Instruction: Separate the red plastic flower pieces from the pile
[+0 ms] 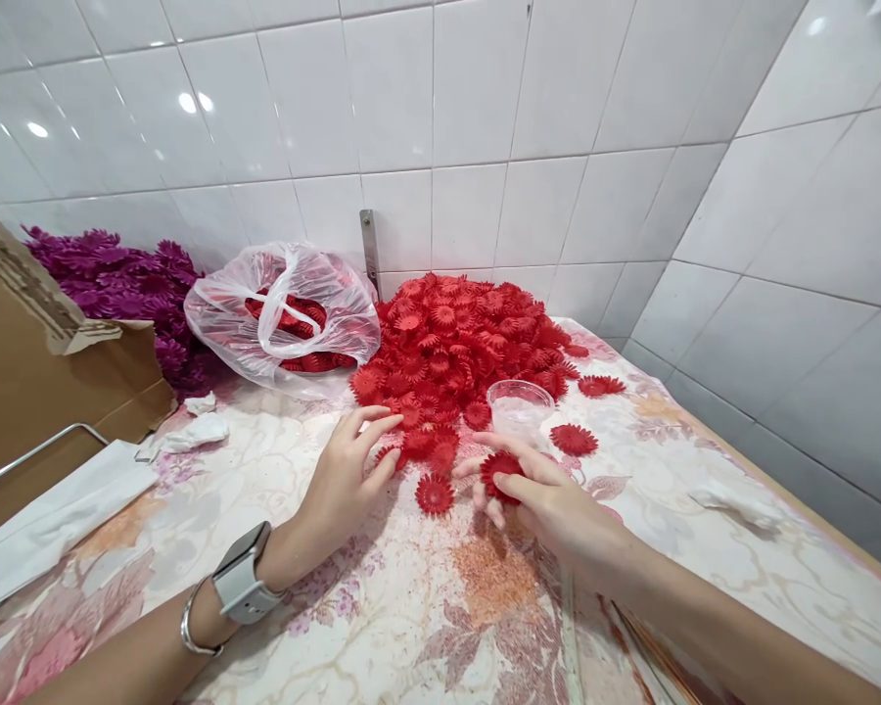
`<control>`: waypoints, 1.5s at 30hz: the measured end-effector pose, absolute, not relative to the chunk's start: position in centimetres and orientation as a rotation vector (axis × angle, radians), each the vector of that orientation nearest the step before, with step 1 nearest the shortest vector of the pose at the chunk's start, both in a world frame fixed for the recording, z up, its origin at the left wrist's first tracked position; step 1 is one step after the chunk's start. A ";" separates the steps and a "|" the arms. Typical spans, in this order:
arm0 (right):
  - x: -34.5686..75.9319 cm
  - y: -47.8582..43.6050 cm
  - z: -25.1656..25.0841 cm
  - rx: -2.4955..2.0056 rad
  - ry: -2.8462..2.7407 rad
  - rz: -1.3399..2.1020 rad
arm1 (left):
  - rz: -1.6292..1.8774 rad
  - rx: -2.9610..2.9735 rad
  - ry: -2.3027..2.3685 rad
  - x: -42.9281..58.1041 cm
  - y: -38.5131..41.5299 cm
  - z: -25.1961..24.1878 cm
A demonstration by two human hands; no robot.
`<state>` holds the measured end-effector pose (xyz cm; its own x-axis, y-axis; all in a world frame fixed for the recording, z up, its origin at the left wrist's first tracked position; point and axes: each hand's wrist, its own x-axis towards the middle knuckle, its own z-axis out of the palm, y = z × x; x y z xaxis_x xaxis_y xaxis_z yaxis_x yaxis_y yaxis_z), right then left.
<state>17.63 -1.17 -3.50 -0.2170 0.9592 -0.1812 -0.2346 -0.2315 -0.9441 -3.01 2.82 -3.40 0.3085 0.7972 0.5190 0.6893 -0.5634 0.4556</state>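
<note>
Right hand (550,499) pinches a red flower (497,468); left hand (347,465) is spread, empty. Cup (520,415) just beyond this grip may tip if bumped.

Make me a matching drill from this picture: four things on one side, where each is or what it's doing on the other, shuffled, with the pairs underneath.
Things
1. Right hand
2. Purple flowers
3. Plastic bag
4. Plastic cup

Places and states
A. At the near right edge of the red heap
B. Holding one red flower
C. Directly left of the red heap, with red flowers inside
D. Partly hidden behind the cardboard box

Pairs: 1-B, 2-D, 3-C, 4-A
</note>
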 end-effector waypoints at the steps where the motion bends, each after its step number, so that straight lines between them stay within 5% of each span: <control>1: 17.7 -1.1 -3.7 -1.027 -1.043 1.638 | 1.086 2.420 1.376 -2.9 2.7 -3.5; 26: 17.0 -1.6 -3.5 -0.919 -1.182 1.773 | 1.101 2.278 1.182 -2.7 1.7 -3.3; 45: 15.8 -2.0 -3.3 -1.233 -1.461 1.493 | 0.778 1.949 0.902 -1.1 -0.4 -1.5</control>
